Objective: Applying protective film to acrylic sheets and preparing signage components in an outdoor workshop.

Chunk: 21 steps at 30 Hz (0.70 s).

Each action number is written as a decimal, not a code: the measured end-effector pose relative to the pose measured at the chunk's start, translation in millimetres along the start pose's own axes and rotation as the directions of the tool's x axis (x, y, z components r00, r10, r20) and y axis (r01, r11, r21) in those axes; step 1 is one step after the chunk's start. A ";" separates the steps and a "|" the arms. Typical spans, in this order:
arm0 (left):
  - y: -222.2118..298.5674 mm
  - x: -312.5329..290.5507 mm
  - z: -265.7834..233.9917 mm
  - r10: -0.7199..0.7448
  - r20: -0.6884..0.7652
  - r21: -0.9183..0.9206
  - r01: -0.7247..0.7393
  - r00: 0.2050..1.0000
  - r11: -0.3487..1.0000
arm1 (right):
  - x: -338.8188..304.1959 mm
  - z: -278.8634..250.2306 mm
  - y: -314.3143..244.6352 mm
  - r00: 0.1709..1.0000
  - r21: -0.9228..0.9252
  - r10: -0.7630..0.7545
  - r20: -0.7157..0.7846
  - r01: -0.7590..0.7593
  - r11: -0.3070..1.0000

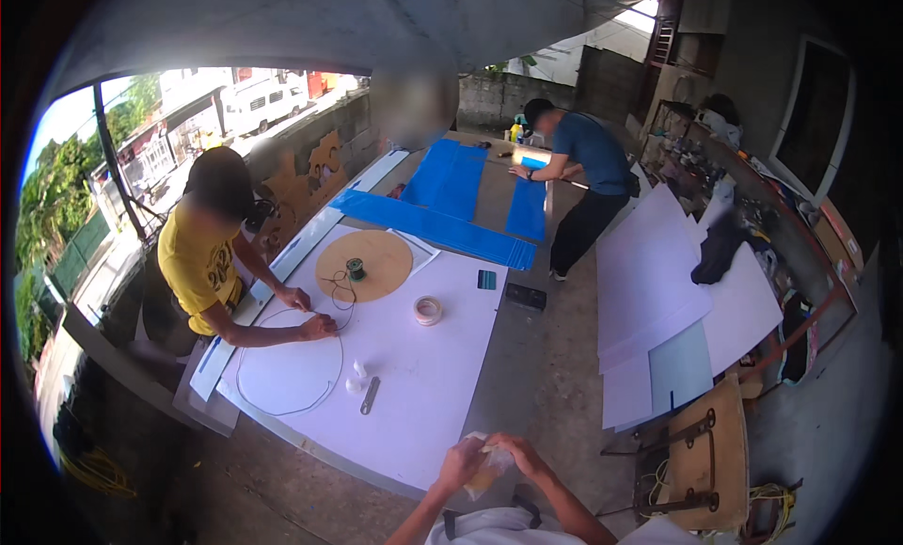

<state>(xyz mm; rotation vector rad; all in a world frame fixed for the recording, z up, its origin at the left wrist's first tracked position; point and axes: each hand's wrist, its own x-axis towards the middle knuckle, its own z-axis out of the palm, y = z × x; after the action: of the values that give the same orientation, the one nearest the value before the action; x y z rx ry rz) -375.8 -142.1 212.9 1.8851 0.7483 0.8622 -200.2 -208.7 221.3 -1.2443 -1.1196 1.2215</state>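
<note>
Close to my body, both hands are closed on a clear plastic bag (482,479) with something pale yellow inside. My left hand (459,464) grips the bag's left side. My right hand (517,453) pinches it near the top, from the right. What exactly lies in the bag is too small to tell. Just beyond my hands is the near edge of a table covered by a white sheet (437,385). On that sheet lie a grey cutter knife (371,395), a small white plastic bundle (356,377) and a roll of tape (428,310).
A person in yellow (199,268) bends wire into a hoop at the table's left. A round tan board (381,253) carries a green wire spool (355,268). Blue strips (442,227) cross the far end, where another person (593,164) leans over. White panels (649,272) stand right.
</note>
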 end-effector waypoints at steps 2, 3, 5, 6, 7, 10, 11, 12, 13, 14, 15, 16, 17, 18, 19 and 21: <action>4.2 -9.9 2.1 -0.045 0.027 -0.061 0.047 0.999 0.997 | -7.7 -4.7 -16.7 0.992 -0.036 0.115 -0.045 -0.117 0.992; 6.6 -8.9 6.8 -0.118 0.016 -0.130 0.119 0.993 0.984 | -14.4 -11.1 -10.8 0.987 0.016 0.156 -0.045 -0.156 0.988; 10.8 -14.4 16.8 -0.098 0.069 -0.175 0.108 0.993 0.979 | -25.1 -14.5 -15.1 0.988 0.069 0.142 -0.054 -0.138 0.988; 15.7 -14.5 20.7 -0.131 0.046 -0.224 0.138 0.990 0.965 | -27.1 -18.3 -14.8 0.985 0.092 0.118 -0.125 -0.107 0.990; 23.5 -16.2 21.3 -0.107 0.106 -0.210 0.127 0.989 0.969 | -32.9 -16.0 -11.2 0.991 -0.020 0.104 -0.088 -0.106 0.994; 37.6 -23.8 26.7 -0.155 0.117 -0.221 0.178 0.981 0.959 | -60.5 -1.2 -55.4 0.973 -0.045 0.168 -0.158 -0.177 0.983; 36.6 -24.6 30.2 -0.148 0.105 -0.188 0.166 0.983 0.968 | -69.8 5.0 -78.4 0.943 0.023 0.276 -0.186 -0.276 0.961; 39.6 -25.2 38.4 -0.138 0.092 -0.160 0.152 0.986 0.975 | -80.5 4.6 -88.7 0.902 0.094 0.380 -0.206 -0.368 0.925; 47.8 -28.1 45.0 -0.173 0.115 -0.239 0.196 0.978 0.951 | -90.4 3.8 -86.6 0.893 0.030 0.379 -0.243 -0.384 0.923; 53.2 -31.1 52.7 -0.149 0.164 -0.241 0.186 0.975 0.953 | -102.6 1.0 -64.7 0.881 0.053 0.374 -0.291 -0.375 0.925; 66.6 -32.6 71.0 -0.079 0.222 -0.203 0.125 0.972 0.971 | -129.1 -11.0 -25.2 0.896 0.094 0.263 -0.357 -0.246 0.965; 71.6 -32.8 81.9 -0.020 0.258 -0.185 0.070 0.966 0.980 | -144.6 -15.5 -2.7 0.897 0.100 0.158 -0.412 -0.127 0.987; 62.7 -34.6 93.1 0.048 0.273 -0.131 -0.013 0.961 0.991 | -157.3 -14.9 -2.3 0.878 0.107 0.142 -0.458 -0.104 0.989; 69.2 -37.2 103.0 0.086 0.327 -0.143 -0.040 0.941 0.989 | -175.4 -12.5 -2.9 0.856 0.139 0.108 -0.505 -0.043 0.989; 79.0 -41.5 114.1 0.143 0.346 -0.165 -0.090 0.927 0.982 | -194.2 -10.0 -7.8 0.826 0.164 0.074 -0.558 0.022 0.986; 102.4 -51.4 133.0 0.245 0.434 -0.210 -0.167 0.867 0.963 | -229.9 -5.6 -17.6 0.766 0.152 0.055 -0.640 0.056 0.987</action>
<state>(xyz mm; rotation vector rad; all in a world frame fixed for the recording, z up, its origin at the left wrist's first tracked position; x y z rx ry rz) -283.0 -287.5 245.6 1.9352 0.1780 0.5491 -206.2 -437.5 250.3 -1.3831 -0.4937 0.7548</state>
